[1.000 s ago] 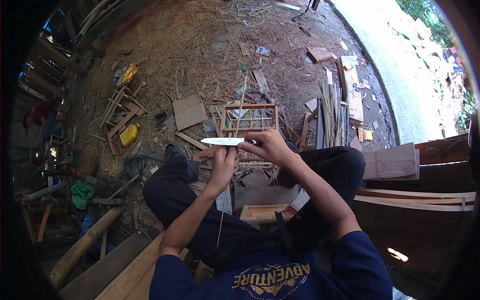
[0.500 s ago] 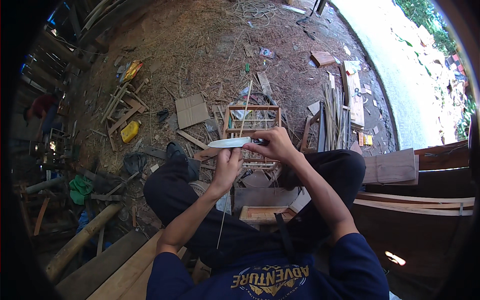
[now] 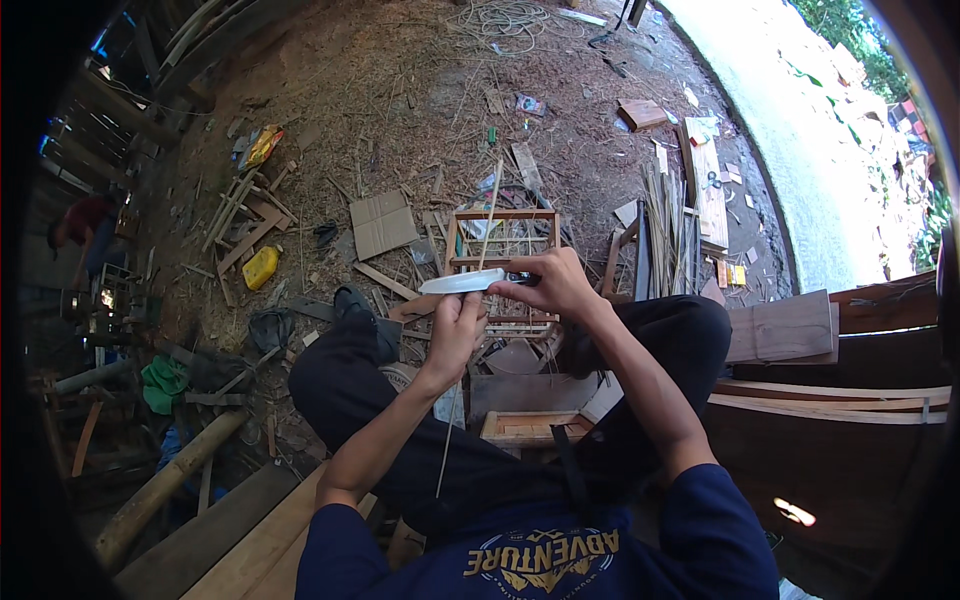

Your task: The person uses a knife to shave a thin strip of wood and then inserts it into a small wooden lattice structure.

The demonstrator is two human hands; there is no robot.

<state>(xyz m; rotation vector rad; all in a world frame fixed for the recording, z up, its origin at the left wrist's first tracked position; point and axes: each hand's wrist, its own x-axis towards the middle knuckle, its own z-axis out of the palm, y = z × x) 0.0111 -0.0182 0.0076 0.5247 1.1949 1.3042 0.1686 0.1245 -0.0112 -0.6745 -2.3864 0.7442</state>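
Observation:
My right hand [image 3: 552,283] is closed round the dark handle of a knife. Its broad, pale blade [image 3: 455,284] points left and lies across a long, thin strip of wood or bamboo [image 3: 491,215]. Just below the blade, my left hand [image 3: 457,330] pinches that strip between thumb and fingers. The strip's far end rises over a small wooden frame [image 3: 505,214], and its thinner near end [image 3: 448,440] hangs down over my lap. Where exactly the edge meets the strip is covered by the blade and fingers.
Beyond my right knee stands a bundle of thin strips [image 3: 660,225], beside a plank [image 3: 708,190]. Flat cardboard [image 3: 383,224] and a yellow jug [image 3: 260,266] lie on the littered dirt floor. A person [image 3: 82,225] bends over at the far left.
The knife and my right hand have shifted very slightly, and the blade's tilt differs a little. My left hand keeps its pinch on the strip.

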